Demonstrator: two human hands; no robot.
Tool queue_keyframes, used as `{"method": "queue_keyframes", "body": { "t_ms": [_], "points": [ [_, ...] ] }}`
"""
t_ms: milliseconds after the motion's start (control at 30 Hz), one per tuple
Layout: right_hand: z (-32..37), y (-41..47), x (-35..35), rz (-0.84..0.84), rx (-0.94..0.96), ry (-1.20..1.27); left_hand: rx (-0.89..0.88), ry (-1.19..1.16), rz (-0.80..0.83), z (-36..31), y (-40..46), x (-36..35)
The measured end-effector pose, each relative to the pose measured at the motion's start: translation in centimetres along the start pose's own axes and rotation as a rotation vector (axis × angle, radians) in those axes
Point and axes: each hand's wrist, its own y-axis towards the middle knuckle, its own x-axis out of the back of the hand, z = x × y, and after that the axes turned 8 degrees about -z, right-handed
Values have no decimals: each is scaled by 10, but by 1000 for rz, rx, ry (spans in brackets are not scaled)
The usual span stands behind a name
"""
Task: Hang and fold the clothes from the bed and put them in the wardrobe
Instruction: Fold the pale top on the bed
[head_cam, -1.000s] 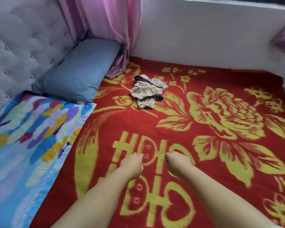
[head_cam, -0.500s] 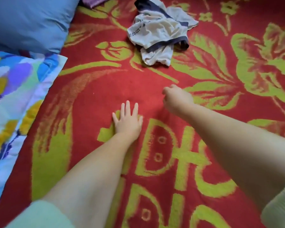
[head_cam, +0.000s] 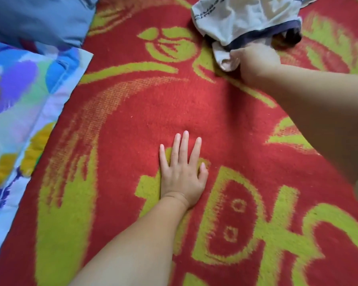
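A crumpled cream garment with dark navy trim (head_cam: 242, 19) lies on the red and yellow-green blanket (head_cam: 132, 112) at the top right, partly cut off by the frame edge. My right hand (head_cam: 256, 62) reaches up to its near edge; the fingers curl into the cloth and are hidden under it. My left hand (head_cam: 181, 172) rests flat on the blanket lower down, fingers straight and spread, holding nothing.
A blue-grey pillow (head_cam: 39, 17) sits at the top left. A colourful floral quilt (head_cam: 15, 112) covers the left side of the bed, beside the blanket.
The view has moved closer to the garment. My right hand reached forward from mid-blanket to the garment's edge and took hold. My left hand went flat on the blanket and stayed there.
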Motion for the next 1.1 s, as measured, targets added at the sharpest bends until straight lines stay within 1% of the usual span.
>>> {"method": "queue_keyframes", "body": {
  "t_ms": [67,133,200,267,467,633,700,767,800,867,933,1000,1100],
  "points": [
    [-2,-6,8,-75,-15,-34,-5,5,-4,0,-1,1],
    [2,-20,14,-37,14,-106,-7,18,-3,2,0,-1],
    [11,-43,21,44,56,-183,0,17,10,2,2,-1],
    [17,-69,21,110,58,-207,18,20,54,1,2,3],
    [30,-180,19,302,100,-222,50,1,241,-1,6,17],
    [38,-280,25,468,165,-199,31,-58,474,2,1,49],
    [45,-327,28,520,186,-163,71,-209,496,-5,-19,73],
    [53,-374,33,588,144,-82,62,-316,491,-20,-56,97],
    [57,-393,32,616,127,-43,22,-307,474,-29,-74,103],
    [66,-435,33,671,93,16,-80,-209,477,-50,-121,119],
    [74,-472,30,698,81,57,-158,-130,511,-68,-160,125],
    [82,-509,27,713,50,129,-217,-92,577,-79,-197,125],
    [85,-550,18,714,-26,300,-277,-6,549,-83,-230,123]
  ]
}}
